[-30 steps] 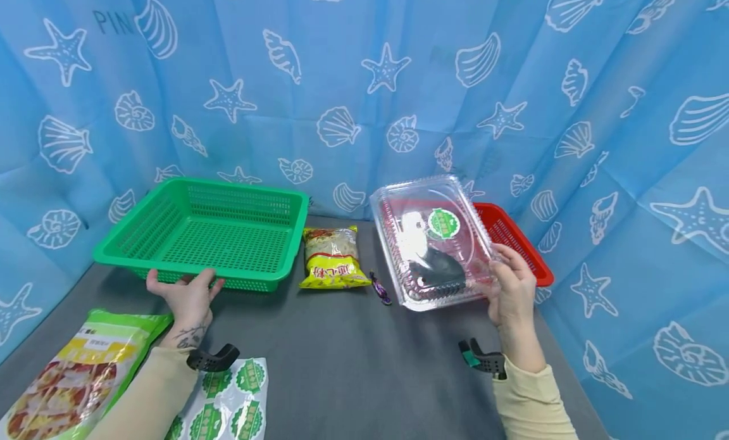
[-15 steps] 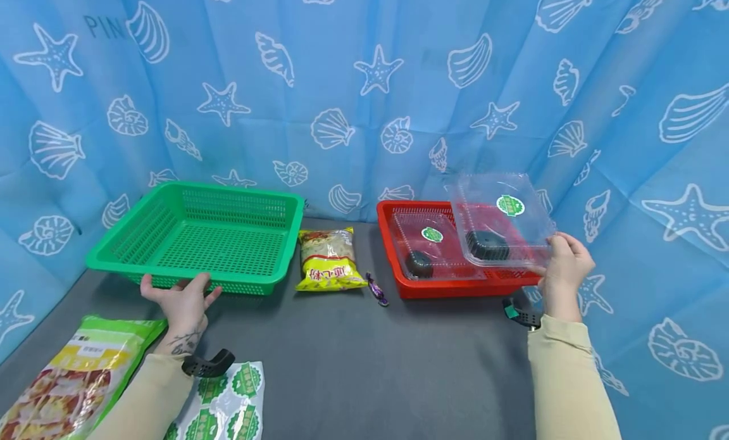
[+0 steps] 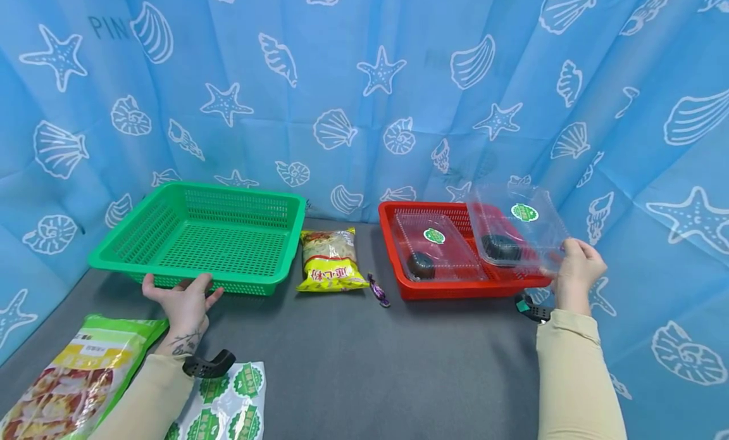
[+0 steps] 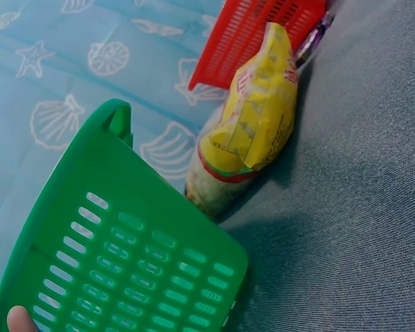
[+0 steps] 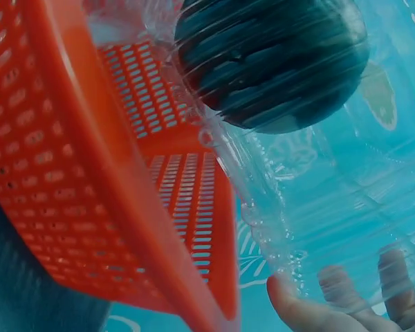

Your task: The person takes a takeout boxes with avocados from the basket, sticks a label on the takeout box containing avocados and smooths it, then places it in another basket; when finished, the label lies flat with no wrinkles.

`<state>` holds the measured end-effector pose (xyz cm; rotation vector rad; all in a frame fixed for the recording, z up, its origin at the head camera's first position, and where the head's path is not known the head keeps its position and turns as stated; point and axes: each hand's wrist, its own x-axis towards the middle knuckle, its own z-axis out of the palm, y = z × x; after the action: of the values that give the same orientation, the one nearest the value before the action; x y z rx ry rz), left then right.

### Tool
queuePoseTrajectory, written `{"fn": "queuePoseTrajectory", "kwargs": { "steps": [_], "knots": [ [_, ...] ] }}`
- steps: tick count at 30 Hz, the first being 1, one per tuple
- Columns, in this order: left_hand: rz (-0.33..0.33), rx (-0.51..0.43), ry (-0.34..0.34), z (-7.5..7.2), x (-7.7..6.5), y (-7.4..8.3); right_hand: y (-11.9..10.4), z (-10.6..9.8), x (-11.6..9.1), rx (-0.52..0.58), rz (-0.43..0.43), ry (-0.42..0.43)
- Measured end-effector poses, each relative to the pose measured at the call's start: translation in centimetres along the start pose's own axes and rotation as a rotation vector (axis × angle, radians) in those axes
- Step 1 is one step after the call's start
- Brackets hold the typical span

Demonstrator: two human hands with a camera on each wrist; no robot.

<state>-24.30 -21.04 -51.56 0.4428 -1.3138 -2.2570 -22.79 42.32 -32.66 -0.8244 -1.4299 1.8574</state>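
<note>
My right hand [image 3: 576, 269] grips the right front corner of a clear plastic food container [image 3: 541, 221]. It bears a round green sticker, and a dark, rounded item [image 5: 270, 66] is inside. The container hangs tilted over the right half of the red basket [image 3: 455, 291], with several fingers [image 5: 401, 287] visible through the plastic. A second clear container [image 3: 450, 253], also stickered and with a dark item, lies in that basket's left half. At the green basket [image 3: 279, 276], my left hand [image 3: 185, 301] holds the front rim; a fingertip [image 4: 19, 319] shows against its wall.
Between the baskets lie a yellow food packet [image 3: 331, 263] and a purple wrapped candy [image 3: 378, 291]. A large green-edged food bag [image 3: 74, 377] and a sheet of green stickers [image 3: 233, 402] lie front left. A blue shell-print curtain [image 3: 342, 79] hangs behind the table [image 3: 398, 370].
My right hand has carried the clear container rightward over the red basket, then slightly farther right and down, uncovering the other container. The left hand stays at the green basket.
</note>
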Motion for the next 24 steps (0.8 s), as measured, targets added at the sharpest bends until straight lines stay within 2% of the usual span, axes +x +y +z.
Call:
{"fn": "queuePoseTrajectory", "kwargs": {
  "steps": [3, 6, 9, 11, 13, 15, 18, 19, 20, 22, 23, 24],
  "knots": [
    [0.002, 0.002, -0.001, 0.0, 0.0, 0.0, 0.5, -0.2, 0.4, -0.03, -0.014, 0.021],
    [0.003, 0.001, 0.0, 0.0, 0.0, 0.0, 1.4, -0.5, 0.8, -0.06, -0.095, 0.036],
    [0.004, 0.002, -0.002, 0.0, 0.0, -0.1, 2.1, -1.2, 1.2, -0.131, -0.184, 0.006],
    [0.002, 0.004, -0.002, 0.0, 0.0, -0.1, 2.5, -1.7, 1.8, -0.209, -0.217, -0.039],
    [0.003, 0.002, -0.002, 0.0, 0.0, 0.0, 3.0, -2.3, 3.0, -0.342, -0.264, -0.105],
    [0.005, 0.002, 0.0, 0.0, 0.0, 0.1, 3.9, -3.0, 5.2, -0.396, -0.297, -0.188],
    [0.006, 0.0, 0.003, 0.0, -0.1, 0.3, 4.5, -3.7, 7.8, -0.565, -0.314, -0.309],
    [0.007, 0.001, 0.004, 0.1, -0.1, 0.3, 4.8, -3.9, 8.6, -0.556, -0.312, -0.346],
    [0.006, 0.003, 0.004, 0.1, -0.1, 0.4, 4.6, -3.9, 8.6, -0.57, -0.303, -0.366],
    [0.001, 0.005, 0.005, 0.1, -0.1, 0.4, 3.6, -3.4, 6.9, -0.676, -0.316, -0.375],
    [0.001, 0.006, 0.006, 0.2, -0.1, 0.4, 4.5, -3.5, 8.4, -0.681, -0.339, -0.372],
    [0.0, 0.006, 0.005, 0.2, -0.1, 0.4, 5.0, -3.4, 9.1, -0.678, -0.344, -0.364]
  ]
}}
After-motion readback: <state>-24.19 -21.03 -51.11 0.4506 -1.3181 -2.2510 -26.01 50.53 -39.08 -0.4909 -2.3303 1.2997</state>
